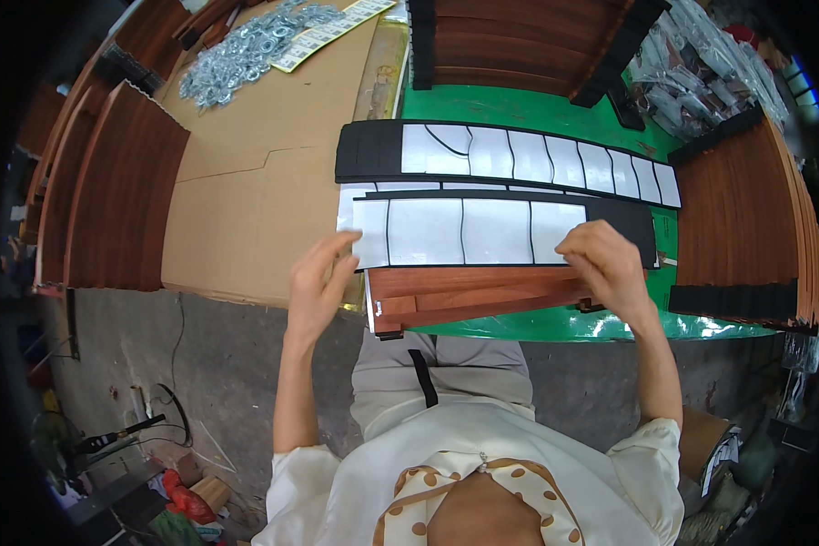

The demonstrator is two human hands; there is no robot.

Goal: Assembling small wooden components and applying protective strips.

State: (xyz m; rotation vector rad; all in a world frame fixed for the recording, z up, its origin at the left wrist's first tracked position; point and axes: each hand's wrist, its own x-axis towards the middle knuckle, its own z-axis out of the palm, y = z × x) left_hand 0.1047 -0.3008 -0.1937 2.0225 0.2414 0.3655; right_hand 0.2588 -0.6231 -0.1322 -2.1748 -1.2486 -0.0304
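Observation:
A black strip faced with glossy white sheet (496, 232), crossed by thin dark lines, lies in front of me. My left hand (323, 278) is at its left end, fingers bent and thumb apart from them, the fingertips by the edge. At the right end of the white part, my right hand (610, 264) has its thumb and forefinger pinched together on the sheet's edge. Bare black shows beyond that hand. Just behind lies a second black strip with a white face (537, 159). Nearer me, a reddish-brown wood-grain panel (473, 296) lies partly under the front strip.
Stacks of brown wood-grain boards stand left (123, 191), right (733, 218) and at the back (519, 41). Metal rings (246, 55) lie heaped on the cardboard (255, 200), beside a yellow-edged printed sheet (332, 35). Plastic-bagged parts (701, 68) sit far right on the green tabletop (482, 102).

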